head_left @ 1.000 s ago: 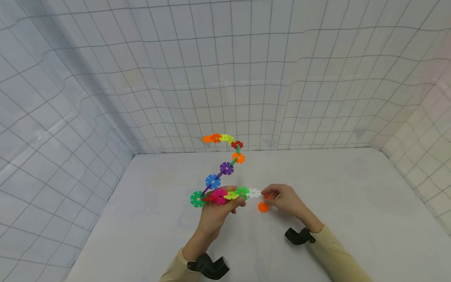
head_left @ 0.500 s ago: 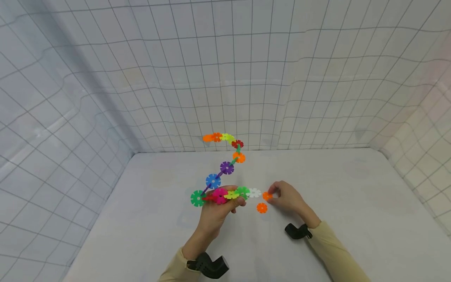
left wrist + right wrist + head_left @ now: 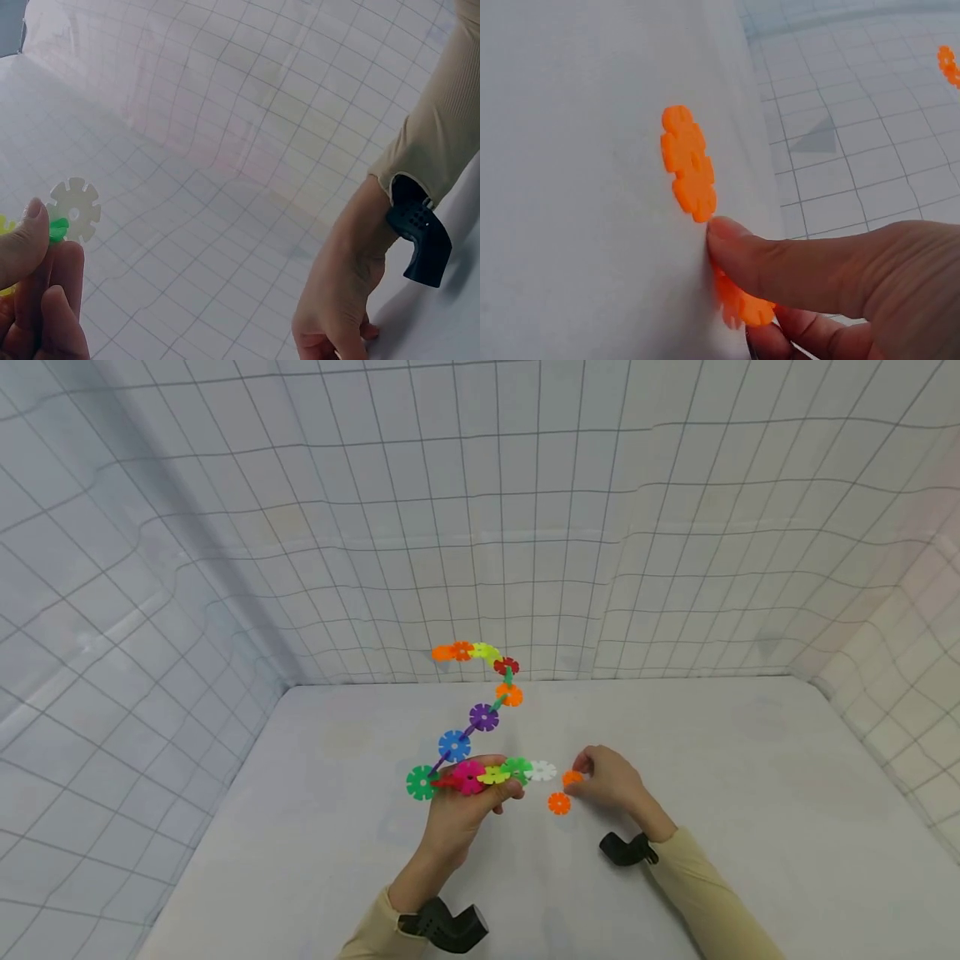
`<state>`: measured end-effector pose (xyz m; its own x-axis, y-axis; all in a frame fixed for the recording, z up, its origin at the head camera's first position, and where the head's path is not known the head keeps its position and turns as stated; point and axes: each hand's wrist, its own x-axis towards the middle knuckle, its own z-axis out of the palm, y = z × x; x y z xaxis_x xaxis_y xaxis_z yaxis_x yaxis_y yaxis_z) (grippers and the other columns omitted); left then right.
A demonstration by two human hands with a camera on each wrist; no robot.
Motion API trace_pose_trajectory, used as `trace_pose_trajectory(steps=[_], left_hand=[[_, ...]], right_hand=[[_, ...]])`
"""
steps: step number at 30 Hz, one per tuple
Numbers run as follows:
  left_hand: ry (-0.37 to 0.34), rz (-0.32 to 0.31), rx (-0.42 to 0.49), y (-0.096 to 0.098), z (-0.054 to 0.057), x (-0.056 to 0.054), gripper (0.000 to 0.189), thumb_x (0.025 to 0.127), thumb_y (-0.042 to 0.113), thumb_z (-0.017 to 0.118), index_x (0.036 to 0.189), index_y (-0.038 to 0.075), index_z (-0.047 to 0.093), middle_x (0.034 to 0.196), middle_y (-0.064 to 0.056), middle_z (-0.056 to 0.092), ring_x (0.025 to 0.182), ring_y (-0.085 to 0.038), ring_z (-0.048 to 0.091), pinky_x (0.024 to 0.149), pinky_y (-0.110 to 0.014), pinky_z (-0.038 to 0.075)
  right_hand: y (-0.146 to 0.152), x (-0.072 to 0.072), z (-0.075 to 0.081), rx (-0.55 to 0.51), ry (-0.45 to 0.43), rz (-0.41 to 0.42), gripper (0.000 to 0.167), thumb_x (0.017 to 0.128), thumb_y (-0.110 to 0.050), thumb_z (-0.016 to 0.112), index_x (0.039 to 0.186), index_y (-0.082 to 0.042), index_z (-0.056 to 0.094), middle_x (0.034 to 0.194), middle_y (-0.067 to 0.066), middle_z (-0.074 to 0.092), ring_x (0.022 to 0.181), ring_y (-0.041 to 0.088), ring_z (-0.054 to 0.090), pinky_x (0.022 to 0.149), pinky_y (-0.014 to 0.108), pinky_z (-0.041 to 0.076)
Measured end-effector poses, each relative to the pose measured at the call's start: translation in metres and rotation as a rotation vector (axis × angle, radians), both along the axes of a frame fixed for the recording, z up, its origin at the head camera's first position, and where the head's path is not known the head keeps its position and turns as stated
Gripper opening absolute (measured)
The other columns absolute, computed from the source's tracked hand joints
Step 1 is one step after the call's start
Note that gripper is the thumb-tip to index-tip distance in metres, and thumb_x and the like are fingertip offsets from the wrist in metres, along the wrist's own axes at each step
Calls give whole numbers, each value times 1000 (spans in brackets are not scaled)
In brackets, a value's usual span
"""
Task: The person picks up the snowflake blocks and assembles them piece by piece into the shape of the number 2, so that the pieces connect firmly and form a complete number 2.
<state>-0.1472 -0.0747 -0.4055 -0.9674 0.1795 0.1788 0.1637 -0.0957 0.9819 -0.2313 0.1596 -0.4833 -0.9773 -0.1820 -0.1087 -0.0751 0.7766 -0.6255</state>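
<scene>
My left hand (image 3: 459, 820) grips a chain of colourful notched interlocking discs (image 3: 469, 777). The chain bends from a green disc (image 3: 422, 782) back through blue (image 3: 454, 746) and purple (image 3: 483, 717) ones to an orange end (image 3: 443, 653). A white disc (image 3: 73, 210) forms its near right end, past the left fingertips. To its right, my right hand (image 3: 611, 783) pinches an orange disc (image 3: 746, 304) low over the table, the thumb covering part of it. A second orange disc (image 3: 690, 165) lies flat beside those fingertips, apart from the chain.
The white tabletop (image 3: 720, 760) ends at a grid-patterned sheet wall (image 3: 555, 527) at the back. Similar grid sheets rise at left (image 3: 90, 677) and right. A black camera mount (image 3: 444, 927) sits on the left wrist, another black mount (image 3: 628, 849) on the right.
My right hand has drawn back slightly right from the white disc, and the orange disc at its fingertips shows more plainly. The left hand and chain stay almost still.
</scene>
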Motion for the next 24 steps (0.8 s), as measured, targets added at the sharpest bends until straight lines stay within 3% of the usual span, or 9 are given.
trace_pose_trajectory(steps=[4, 7, 11, 14, 19, 24], left_hand=[[-4, 1, 2, 1, 0, -1, 29, 85, 7, 71, 111, -4, 63, 86, -21, 68, 78, -20, 65, 62, -25, 50], [-7, -1, 2, 1, -1, -1, 29, 85, 6, 71, 111, -4, 63, 86, -21, 68, 78, -20, 65, 62, -25, 51], [-10, 1, -4, 2, -1, -1, 29, 85, 6, 71, 111, -4, 63, 87, -21, 68, 78, -19, 65, 61, -25, 50], [-13, 3, -8, 2, -1, -1, 31, 85, 8, 71, 112, -4, 63, 87, -21, 68, 78, -19, 65, 61, -25, 50], [-19, -6, -6, 2, -2, 0, 33, 85, 10, 71, 113, -5, 62, 87, -22, 68, 78, -19, 65, 62, -25, 50], [-21, -11, 0, 3, -2, 1, 33, 85, 10, 72, 112, -6, 62, 86, -21, 68, 77, -19, 66, 62, -25, 50]], right_hand=[[4, 5, -1, -107, 46, 8, 25, 74, -12, 79, 88, -7, 60, 79, 1, 56, 71, 17, 50, 63, 32, 42], [10, 10, 3, -272, 67, 48, 18, 77, -7, 76, 89, -5, 63, 78, 2, 60, 68, 21, 53, 60, 31, 45], [16, 21, 27, -567, 1, 146, 14, 85, -11, 71, 97, -4, 68, 84, 16, 65, 71, 34, 58, 58, 34, 50], [19, 34, 51, -737, -17, 246, 19, 89, -12, 67, 105, -2, 68, 86, 23, 64, 73, 35, 59, 59, 35, 52], [16, 56, 84, -826, 38, 340, 21, 90, -6, 65, 110, 0, 63, 80, 16, 64, 65, 23, 59, 60, 32, 52], [9, 70, 96, -870, 104, 347, 20, 86, 1, 67, 103, 0, 57, 80, 16, 64, 65, 25, 61, 55, 31, 51]])
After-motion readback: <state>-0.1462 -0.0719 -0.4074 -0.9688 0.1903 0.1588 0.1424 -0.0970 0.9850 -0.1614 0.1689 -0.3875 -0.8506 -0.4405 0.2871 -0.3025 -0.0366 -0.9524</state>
